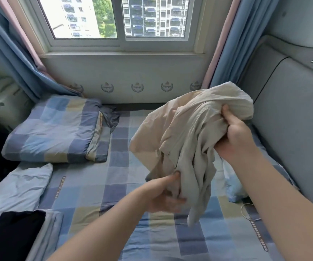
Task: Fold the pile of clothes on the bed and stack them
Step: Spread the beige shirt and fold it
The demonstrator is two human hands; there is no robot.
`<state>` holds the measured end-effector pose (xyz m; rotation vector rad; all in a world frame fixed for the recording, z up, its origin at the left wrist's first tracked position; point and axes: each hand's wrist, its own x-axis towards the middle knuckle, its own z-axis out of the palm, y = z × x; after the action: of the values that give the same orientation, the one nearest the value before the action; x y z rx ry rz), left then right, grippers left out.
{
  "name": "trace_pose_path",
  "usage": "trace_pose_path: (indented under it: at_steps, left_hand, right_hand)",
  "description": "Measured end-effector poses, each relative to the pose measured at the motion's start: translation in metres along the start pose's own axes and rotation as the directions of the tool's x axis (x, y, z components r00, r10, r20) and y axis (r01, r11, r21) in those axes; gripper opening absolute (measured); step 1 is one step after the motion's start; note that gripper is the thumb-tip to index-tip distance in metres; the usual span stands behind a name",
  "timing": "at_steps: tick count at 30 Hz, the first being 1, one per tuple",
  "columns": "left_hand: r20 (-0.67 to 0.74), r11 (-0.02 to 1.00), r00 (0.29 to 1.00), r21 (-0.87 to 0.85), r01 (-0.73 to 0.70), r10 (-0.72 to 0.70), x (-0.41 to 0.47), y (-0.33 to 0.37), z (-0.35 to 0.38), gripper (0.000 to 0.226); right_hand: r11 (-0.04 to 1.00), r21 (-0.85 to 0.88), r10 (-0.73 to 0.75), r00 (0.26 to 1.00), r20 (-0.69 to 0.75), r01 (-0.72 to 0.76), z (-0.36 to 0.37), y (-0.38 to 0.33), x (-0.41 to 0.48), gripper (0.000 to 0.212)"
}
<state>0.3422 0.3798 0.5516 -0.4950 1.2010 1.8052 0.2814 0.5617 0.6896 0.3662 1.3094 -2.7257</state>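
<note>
A crumpled beige garment (187, 132) hangs in the air above the checked bed sheet (114, 213). My right hand (234, 134) grips its upper bunched part, thumb over the fabric. Lower down, my left hand (167, 193) pinches a fold near the garment's bottom. A light blue garment (232, 185) lies on the bed behind it, partly hidden. At the lower left a folded dark garment (12, 238) rests on folded light blue clothes (20, 185).
A folded checked quilt (54, 129) lies at the bed's far left with a small grey cloth (110, 117) beside it. A grey padded headboard (293, 119) runs along the right. A window and blue curtains stand behind. A thin loop of cord (246, 210) lies on the sheet.
</note>
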Motion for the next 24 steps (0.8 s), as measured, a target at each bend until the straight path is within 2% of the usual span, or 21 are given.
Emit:
trace_pose_path:
  at_steps: [1,3,5,8,10,12,13,14,15,16,17,19,20,22,24]
  left_hand:
    - [0.011,0.991,0.996,-0.097,-0.086,0.088,0.006,0.002,0.005,0.049]
    - [-0.118,0.953,0.967,-0.181,-0.245,0.226,0.016,0.009,0.016,0.021]
    - [-0.298,0.915,0.905,-0.174,-0.364,0.303,0.022,0.021,0.018,0.012]
    - [-0.562,0.8,0.738,-0.209,-0.563,0.373,0.014,0.048,-0.001,0.006]
    - [-0.612,0.678,0.669,-0.277,-0.681,0.422,0.001,0.071,-0.013,0.018]
    - [-0.565,0.586,0.669,-0.359,-0.726,0.483,-0.01,0.09,-0.014,0.03]
    - [-0.51,0.572,0.69,-0.396,-0.718,0.514,-0.017,0.096,-0.011,0.034]
    - [-0.438,0.578,0.713,-0.419,-0.7,0.547,-0.024,0.099,-0.007,0.037]
    - [-0.36,0.598,0.729,-0.419,-0.684,0.582,-0.03,0.1,-0.005,0.042]
    - [-0.281,0.631,0.739,-0.389,-0.671,0.612,-0.036,0.1,-0.005,0.048]
    - [-0.2,0.673,0.749,-0.338,-0.658,0.632,-0.041,0.099,-0.006,0.055]
    - [-0.083,0.734,0.768,-0.245,-0.634,0.635,-0.05,0.094,-0.008,0.063]
    - [-0.058,0.748,0.773,-0.213,-0.628,0.632,-0.054,0.092,-0.009,0.064]
    - [-0.028,0.753,0.77,-0.188,-0.631,0.638,-0.062,0.09,-0.01,0.064]
    - [0.019,0.746,0.759,-0.199,-0.635,0.651,-0.073,0.09,-0.011,0.063]
  right_hand:
    - [1.0,0.019,0.003,1.0,0.004,-0.003,-0.005,0.0,0.001,0.047]
    - [0.998,0.062,-0.021,1.0,0.008,0.02,-0.02,-0.001,0.005,0.048]
    - [0.995,0.088,-0.042,0.998,-0.042,0.045,-0.04,-0.004,0.008,0.046]
    - [0.996,0.047,-0.058,0.974,-0.217,0.07,-0.085,0.001,0.008,0.043]
    - [0.999,-0.032,0.0,0.937,-0.35,-0.012,-0.121,0.023,0.003,0.039]
    - [0.937,-0.198,0.182,0.885,-0.429,-0.288,-0.153,0.058,-0.01,0.036]
    - [0.82,-0.325,0.309,0.842,-0.442,-0.471,-0.165,0.076,-0.02,0.035]
    - [0.635,-0.467,0.434,0.784,-0.444,-0.616,-0.172,0.091,-0.031,0.035]
    - [0.429,-0.6,0.518,0.728,-0.448,-0.675,-0.173,0.101,-0.039,0.037]
    - [0.283,-0.697,0.535,0.712,-0.455,-0.659,-0.171,0.106,-0.042,0.039]
    - [0.235,-0.757,0.481,0.75,-0.455,-0.61,-0.165,0.111,-0.039,0.04]
    - [0.311,-0.83,0.268,0.881,-0.39,-0.462,-0.147,0.118,-0.024,0.04]
    - [0.372,-0.841,0.197,0.919,-0.342,-0.393,-0.131,0.12,-0.015,0.044]
    - [0.523,-0.758,0.256,0.92,-0.297,-0.39,-0.095,0.127,-0.001,0.066]
    - [0.56,-0.644,0.442,0.846,-0.299,-0.52,-0.058,0.138,0.004,0.084]
